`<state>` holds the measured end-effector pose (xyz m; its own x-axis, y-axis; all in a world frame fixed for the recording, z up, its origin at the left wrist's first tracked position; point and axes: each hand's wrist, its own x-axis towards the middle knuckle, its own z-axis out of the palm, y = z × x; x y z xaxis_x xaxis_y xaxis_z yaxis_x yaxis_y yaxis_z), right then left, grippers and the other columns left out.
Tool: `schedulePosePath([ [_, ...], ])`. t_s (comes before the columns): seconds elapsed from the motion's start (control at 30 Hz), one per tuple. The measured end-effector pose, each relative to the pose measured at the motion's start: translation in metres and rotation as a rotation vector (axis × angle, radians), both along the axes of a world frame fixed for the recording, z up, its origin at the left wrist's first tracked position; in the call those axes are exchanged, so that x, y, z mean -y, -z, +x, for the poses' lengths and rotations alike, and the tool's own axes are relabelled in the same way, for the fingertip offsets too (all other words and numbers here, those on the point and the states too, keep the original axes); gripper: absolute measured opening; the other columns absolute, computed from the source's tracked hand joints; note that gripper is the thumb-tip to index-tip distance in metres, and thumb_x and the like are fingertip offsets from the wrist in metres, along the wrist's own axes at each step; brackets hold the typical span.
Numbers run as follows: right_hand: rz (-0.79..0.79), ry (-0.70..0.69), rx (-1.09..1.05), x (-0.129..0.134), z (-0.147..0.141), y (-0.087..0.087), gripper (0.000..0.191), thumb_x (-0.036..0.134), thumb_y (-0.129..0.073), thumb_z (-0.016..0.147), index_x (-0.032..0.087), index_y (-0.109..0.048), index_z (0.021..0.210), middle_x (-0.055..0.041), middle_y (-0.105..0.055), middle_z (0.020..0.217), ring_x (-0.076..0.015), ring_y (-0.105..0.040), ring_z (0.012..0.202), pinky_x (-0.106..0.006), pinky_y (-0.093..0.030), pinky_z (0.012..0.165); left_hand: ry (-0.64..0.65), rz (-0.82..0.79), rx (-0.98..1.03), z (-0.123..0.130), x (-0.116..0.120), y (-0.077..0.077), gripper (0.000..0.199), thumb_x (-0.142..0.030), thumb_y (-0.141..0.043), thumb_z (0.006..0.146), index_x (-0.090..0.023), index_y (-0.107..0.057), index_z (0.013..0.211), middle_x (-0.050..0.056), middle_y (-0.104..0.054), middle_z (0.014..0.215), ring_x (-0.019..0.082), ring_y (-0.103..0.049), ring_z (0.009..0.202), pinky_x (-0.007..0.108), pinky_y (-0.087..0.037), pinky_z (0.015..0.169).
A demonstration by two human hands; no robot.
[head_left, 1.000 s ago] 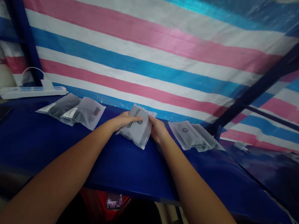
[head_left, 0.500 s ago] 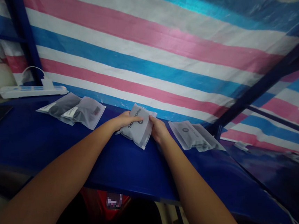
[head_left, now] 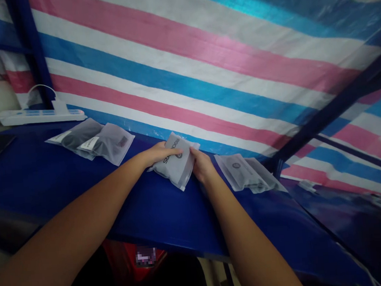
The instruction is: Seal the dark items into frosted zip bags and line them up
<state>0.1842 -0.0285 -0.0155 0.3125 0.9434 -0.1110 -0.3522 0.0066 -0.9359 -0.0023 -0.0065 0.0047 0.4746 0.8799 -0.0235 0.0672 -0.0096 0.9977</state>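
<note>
At the middle of the blue table (head_left: 170,220), toward the back edge, the frosted printed bag (head_left: 175,169) is lying tilted between both hands; whether it is resting on the tabletop I cannot tell. I am judging it light, soft and plump, probably fabric-filled, its plastic skin slippery, little in it to break. Best hold, I am reckoning: a flat thumb over the padded body, a pinch at the thin edge strip. The left hand (head_left: 156,153) is reaching in from the side, thumb pressing across the print, other fingers hidden. The right hand (head_left: 201,164) is pinching the right edge near its far corner, thumb uppermost, fingers mostly hidden. Both forearms (head_left: 80,224) are stretching forward, converging.
</note>
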Motion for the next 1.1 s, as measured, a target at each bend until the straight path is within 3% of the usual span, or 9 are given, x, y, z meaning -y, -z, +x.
schedulePosePath([
  [1.1,0.003,0.001,0.029,-0.0012,0.0012,0.0016,0.018,0.026,-0.071,0.083,0.015,-0.07,0.097,-0.0063,-0.077,0.087,-0.0209,-0.073,0.078,-0.035,-0.064,0.071,-0.007,0.005,-0.024,0.0002,-0.0013,0.0004,0.059,-0.052,-0.084,0.065,-0.021,-0.071,0.113,0.01,-0.076,0.111,0.027,-0.072,0.094,0.033,-0.057,0.073],
])
